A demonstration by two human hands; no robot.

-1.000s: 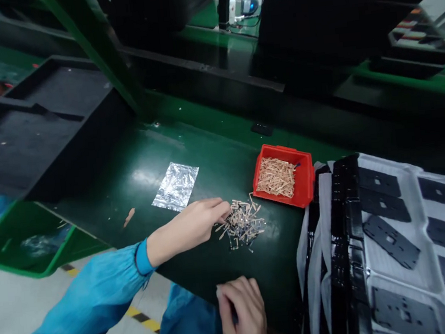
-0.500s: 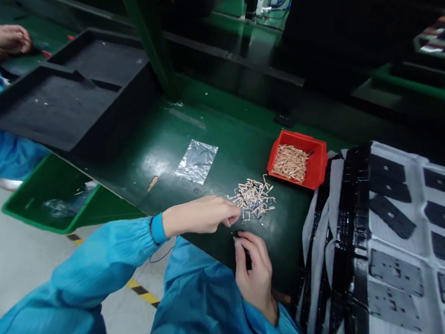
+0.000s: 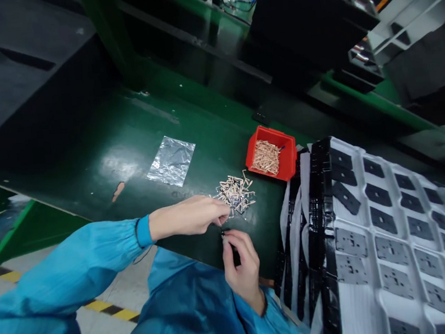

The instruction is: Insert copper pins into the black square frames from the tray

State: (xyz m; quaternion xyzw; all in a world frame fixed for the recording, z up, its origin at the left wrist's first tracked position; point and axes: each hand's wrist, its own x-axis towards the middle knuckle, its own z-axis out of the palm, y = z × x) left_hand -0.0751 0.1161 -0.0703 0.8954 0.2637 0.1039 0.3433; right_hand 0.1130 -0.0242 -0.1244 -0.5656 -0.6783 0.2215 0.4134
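My left hand (image 3: 195, 214) is closed, its fingers curled down at the near left side of a loose pile of small beige and silvery strips (image 3: 235, 193); what its fingertips hold, if anything, is hidden. Just below and to the right, my right hand (image 3: 243, 265) pinches thumb and forefinger together. A tiny dark bit shows at those fingertips, too small to name. Beyond the pile stands a red bin (image 3: 287, 162) holding many similar beige strips. A flat, crinkled clear plastic bag (image 3: 171, 161) lies to the left of the pile.
White trays (image 3: 359, 306) with dark flat plates are stacked at the right. A large black tray (image 3: 34, 96) sits at the left on the green table (image 3: 125, 139). Below the table edge is a green crate (image 3: 20, 233). A worn patch (image 3: 118, 191) marks the tabletop.
The camera view has turned to the right, showing more of the white trays; the person at the left is out of view. Both hands keep nearly the same pose by the pile.
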